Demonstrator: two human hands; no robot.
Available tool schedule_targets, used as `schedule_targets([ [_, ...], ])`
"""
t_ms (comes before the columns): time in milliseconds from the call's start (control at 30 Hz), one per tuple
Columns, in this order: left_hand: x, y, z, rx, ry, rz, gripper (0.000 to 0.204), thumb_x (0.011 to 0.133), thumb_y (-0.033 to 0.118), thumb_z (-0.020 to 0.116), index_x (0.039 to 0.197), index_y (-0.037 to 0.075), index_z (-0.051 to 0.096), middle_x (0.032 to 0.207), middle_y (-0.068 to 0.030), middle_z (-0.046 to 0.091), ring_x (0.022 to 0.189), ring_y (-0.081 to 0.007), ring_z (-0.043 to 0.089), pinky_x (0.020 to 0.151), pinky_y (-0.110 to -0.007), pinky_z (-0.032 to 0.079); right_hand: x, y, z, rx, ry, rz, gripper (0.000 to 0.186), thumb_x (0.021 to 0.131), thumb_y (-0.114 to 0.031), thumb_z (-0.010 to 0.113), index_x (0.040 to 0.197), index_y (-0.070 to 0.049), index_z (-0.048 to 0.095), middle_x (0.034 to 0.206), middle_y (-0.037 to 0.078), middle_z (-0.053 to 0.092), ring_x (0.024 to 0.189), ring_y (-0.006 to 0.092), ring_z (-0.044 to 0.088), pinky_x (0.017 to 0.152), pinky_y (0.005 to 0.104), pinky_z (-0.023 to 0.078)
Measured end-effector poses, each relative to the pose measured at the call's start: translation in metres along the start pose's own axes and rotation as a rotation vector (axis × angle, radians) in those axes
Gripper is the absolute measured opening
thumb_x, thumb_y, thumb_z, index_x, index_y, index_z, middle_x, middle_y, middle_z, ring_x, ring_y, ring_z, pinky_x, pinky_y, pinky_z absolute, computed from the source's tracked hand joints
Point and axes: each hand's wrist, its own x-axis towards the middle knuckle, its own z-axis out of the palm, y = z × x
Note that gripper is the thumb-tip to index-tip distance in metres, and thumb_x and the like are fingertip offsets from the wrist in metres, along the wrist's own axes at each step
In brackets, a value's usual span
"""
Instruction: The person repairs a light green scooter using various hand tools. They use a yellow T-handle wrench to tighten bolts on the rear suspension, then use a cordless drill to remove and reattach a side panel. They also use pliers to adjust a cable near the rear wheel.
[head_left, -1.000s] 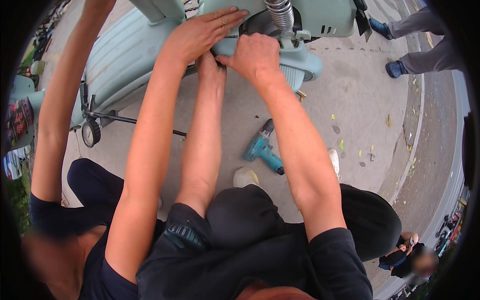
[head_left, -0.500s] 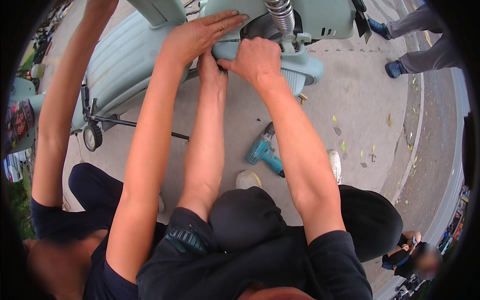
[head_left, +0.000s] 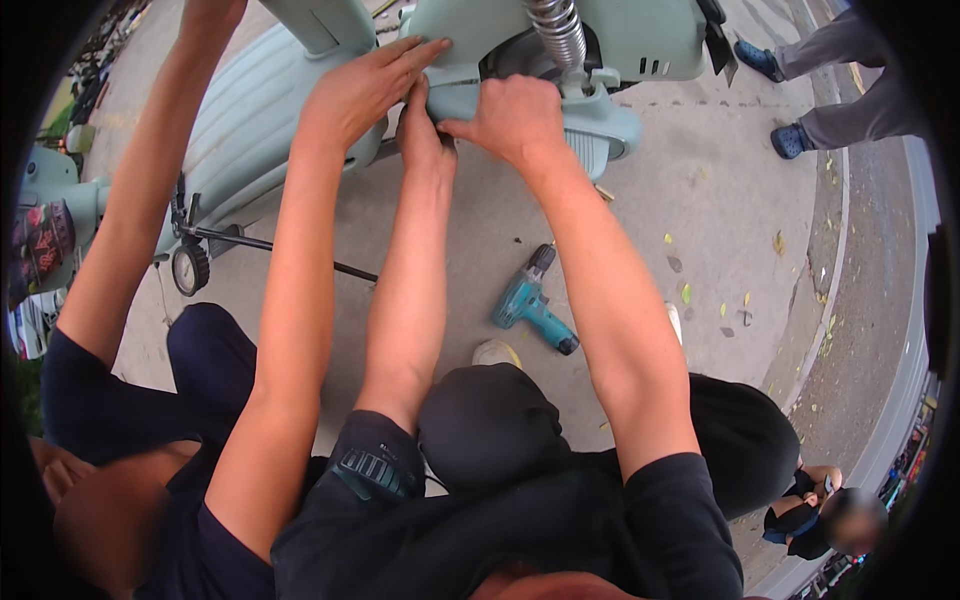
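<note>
A pale green scooter (head_left: 245,110) fills the upper left and middle. My right hand (head_left: 515,115) wraps over the top of its rounded lower casing (head_left: 455,103), fingers hidden behind and thumb toward me. From the casing's left end, my left hand (head_left: 426,135) cups it, one digit pointing up and the other fingers mostly hidden beneath. A co-worker's hand (head_left: 370,85) lies close above my left hand, with its fingers stretched toward the scooter body. A coil spring (head_left: 557,35) stands just beyond my right hand.
A teal cordless drill (head_left: 528,305) lies on the pavement between my forearms. A dark rod with a small wheel (head_left: 190,270) extends beside the scooter. The co-worker crouches at left. Another person's legs (head_left: 850,110) stand at upper right, and a person (head_left: 805,510) sits at lower right.
The co-worker's near hand has slid left, away from the coil spring. The casing's right end has shifted slightly left. My hands stay almost in place.
</note>
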Motion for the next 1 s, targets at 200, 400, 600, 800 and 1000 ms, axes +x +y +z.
schedule_targets([
  [200,-0.015,-0.01,0.01,0.141,0.056,-0.064,0.047,0.09,0.04,0.072,0.117,0.005,0.056,0.105,-0.0043,0.061,0.085,-0.0144,0.06,0.066,-0.031,0.048,0.007,0.023,0.003,-0.035,0.025,-0.064,0.059,0.072,-0.067,0.072,0.08,-0.009,0.076,0.079,0.008,0.074,0.078,0.0238,0.072,0.066,0.0339,0.055],
  [400,-0.005,0.002,-0.02,0.437,0.092,-0.025,0.047,0.091,0.051,0.065,0.107,0.008,0.057,0.087,-0.0011,0.06,0.068,-0.0126,0.058,0.055,-0.028,0.044,0.005,0.015,0.007,0.042,0.026,-0.162,0.055,0.072,-0.064,0.074,0.082,-0.01,0.077,0.084,0.008,0.074,0.08,0.0253,0.073,0.069,0.0354,0.056],
  [600,-0.026,0.021,0.007,0.954,0.183,0.04,0.06,0.094,0.052,0.057,0.115,-0.005,0.055,0.098,-0.0146,0.064,0.084,-0.0261,0.065,0.073,-0.037,0.051,0.021,0.018,-0.01,0.137,-0.142,-0.134,0.051,0.072,-0.057,0.075,0.086,-0.007,0.077,0.086,0.011,0.075,0.083,0.0253,0.074,0.071,0.0356,0.057],
  [800,-0.07,0.034,0.069,1.582,0.126,0.501,0.07,0.091,0.047,0.061,0.131,-0.009,0.048,0.131,-0.0282,0.052,0.122,-0.0388,0.053,0.105,-0.044,0.041,0.018,0.043,-0.005,0.134,-0.11,-0.256,0.049,0.075,-0.055,0.074,0.087,-0.007,0.077,0.087,0.012,0.075,0.086,0.0253,0.073,0.075,0.0345,0.057],
  [1000,-0.078,0.056,0.164,1.126,-0.303,0.363,0.075,0.075,0.039,0.082,0.129,-0.004,0.053,0.129,-0.0171,0.058,0.127,-0.0282,0.051,0.103,-0.04,0.042,0.022,0.027,0.001,0.06,-0.112,-0.207,0.059,0.072,-0.067,0.074,0.095,-0.013,0.076,0.097,0.004,0.075,0.094,0.0204,0.072,0.075,0.033,0.056],
])
